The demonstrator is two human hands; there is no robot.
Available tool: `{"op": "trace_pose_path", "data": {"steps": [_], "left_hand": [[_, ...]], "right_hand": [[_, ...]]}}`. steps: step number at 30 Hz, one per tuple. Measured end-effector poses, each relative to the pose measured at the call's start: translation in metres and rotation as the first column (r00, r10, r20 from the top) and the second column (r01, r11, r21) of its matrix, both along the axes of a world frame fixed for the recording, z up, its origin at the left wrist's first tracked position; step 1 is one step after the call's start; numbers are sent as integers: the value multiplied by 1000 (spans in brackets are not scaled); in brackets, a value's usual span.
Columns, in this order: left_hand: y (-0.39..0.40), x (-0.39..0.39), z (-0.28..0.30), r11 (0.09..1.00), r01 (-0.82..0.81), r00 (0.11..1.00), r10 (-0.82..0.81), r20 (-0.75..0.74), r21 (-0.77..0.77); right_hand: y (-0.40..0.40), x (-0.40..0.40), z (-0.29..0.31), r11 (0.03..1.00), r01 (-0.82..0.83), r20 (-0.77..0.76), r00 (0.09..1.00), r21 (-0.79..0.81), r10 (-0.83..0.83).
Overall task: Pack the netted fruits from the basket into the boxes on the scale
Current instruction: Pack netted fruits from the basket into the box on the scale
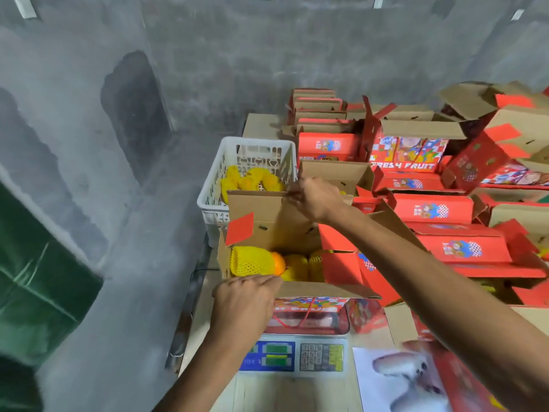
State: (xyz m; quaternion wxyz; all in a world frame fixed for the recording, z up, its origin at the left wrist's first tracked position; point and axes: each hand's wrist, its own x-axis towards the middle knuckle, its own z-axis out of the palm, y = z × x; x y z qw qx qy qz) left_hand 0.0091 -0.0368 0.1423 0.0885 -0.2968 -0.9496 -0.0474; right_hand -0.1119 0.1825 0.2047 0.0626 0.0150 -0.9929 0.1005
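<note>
The box (267, 230) sits on the scale (292, 356), fruit (252, 261) inside. Its near flap is gripped by the left hand (243, 304), its far flap pinched by the right hand (316, 199). Flaps should be folded gently, so no fruit is squashed.

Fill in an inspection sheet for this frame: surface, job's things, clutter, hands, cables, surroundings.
Surface: pale tabletop carrying a scale.
Job's things: open box on the scale holds netted fruits; more lie in the white basket behind it.
Clutter: stacked red boxes to the right; printed sheet beside the scale.
Hands: left hand on the box's near flap; right hand grips the far flap's edge.
Cables: dark cable at the table's left edge.
Surroundings: grey concrete wall; green sheet at left.
</note>
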Motion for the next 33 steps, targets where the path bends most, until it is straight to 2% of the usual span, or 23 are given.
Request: {"op": "trace_pose_path", "data": {"steps": [4, 7, 9, 10, 12, 13, 14, 15, 16, 18, 20, 21, 23, 27, 30, 33], "left_hand": [[5, -7, -14, 998, 28, 999, -26, 36, -58], [6, -9, -13, 997, 65, 998, -65, -8, 29], [4, -9, -15, 988, 120, 993, -118, -30, 96], [3, -7, -15, 985, 132, 991, -132, -4, 113], [-2, -3, -20, 986, 130, 986, -140, 90, 105], [-4, -2, -26, 987, 130, 972, -146, 186, 96], [-6, -2, -30, 985, 121, 944, -152, 292, 122], [-8, -3, -32, 979, 105, 905, -166, 391, 174], [-10, -5, -32, 968, 76, 873, -181, 453, 240], [-9, -15, -31, 937, -3, 851, -180, 493, 348], [-3, -34, -27, 930, -61, 883, -118, 454, 362], [2, -43, -25, 938, -87, 902, -68, 426, 334], [13, -60, -21, 959, -160, 896, 41, 441, 236], [29, -82, -17, 958, -283, 748, 246, 617, -40], [36, -96, -10, 945, -321, 681, 274, 679, -59], [36, -108, -9, 931, -365, 657, 254, 710, 5]], "right_hand": [[2, -4, -17, 999, 23, 25, 999, -44, -22], [3, -4, -25, 998, 17, 5, 1000, -63, -17], [4, -1, -30, 999, 1, -58, 998, -43, -3], [4, 2, -32, 1000, -27, -143, 989, -10, 25], [2, 11, -33, 981, -156, -368, 910, 119, 190], [0, 16, -34, 953, -244, -438, 848, 179, 299], [-3, 18, -37, 914, -345, -434, 805, 212, 405], [-7, 20, -41, 875, -446, -340, 806, 188, 484], [-13, 20, -48, 865, -490, -176, 847, 107, 502], [-25, 15, -64, 930, -366, 262, 898, 2, 353], [-34, 7, -83, 987, -158, 547, 824, -24, 145], [-36, 3, -91, 997, -64, 601, 796, -44, 77], [-39, -8, -104, 994, 71, 605, 796, -84, -6], [-51, -21, -122, 989, 119, 665, 746, -91, -28], [-52, -23, -131, 994, 70, 698, 716, -80, 5], [-45, -20, -138, 999, -23, 740, 670, -44, 48]]}}
